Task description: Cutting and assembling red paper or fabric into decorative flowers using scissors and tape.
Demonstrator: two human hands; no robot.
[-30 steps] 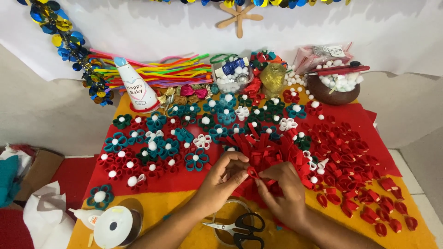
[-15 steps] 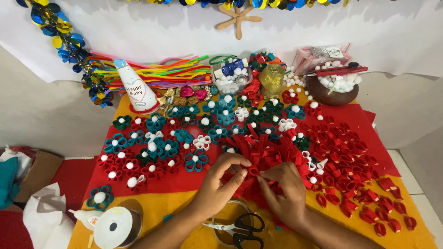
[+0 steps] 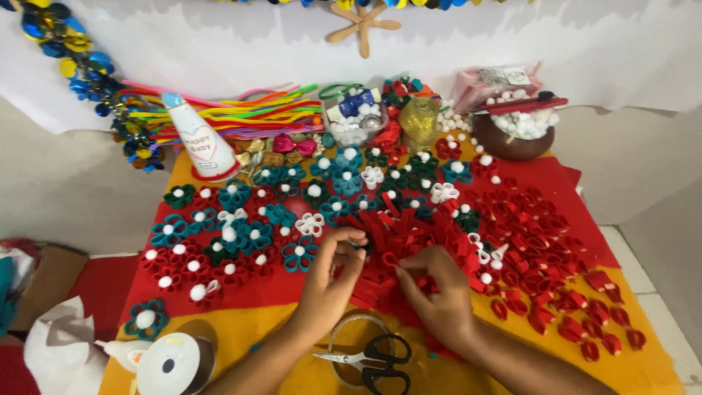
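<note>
Both hands barely shifted, fingers [image 3: 398, 274] pinching a red paper strip [image 3: 389, 257]; white cone-shaped label [image 3: 199, 140] far left.

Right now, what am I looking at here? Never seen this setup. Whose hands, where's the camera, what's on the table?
No machine here: a person works with two bare hands, filmed by one camera worn on the head, looking down. The left hand and right hand pinch a small red paper loop between the fingertips. The table has red and yellow covering, with many paper flowers with white centres and more red loops. Scissors lie near the wrists, a white ribbon spool at lower left, a brown bowl of white balls at the back.
</note>
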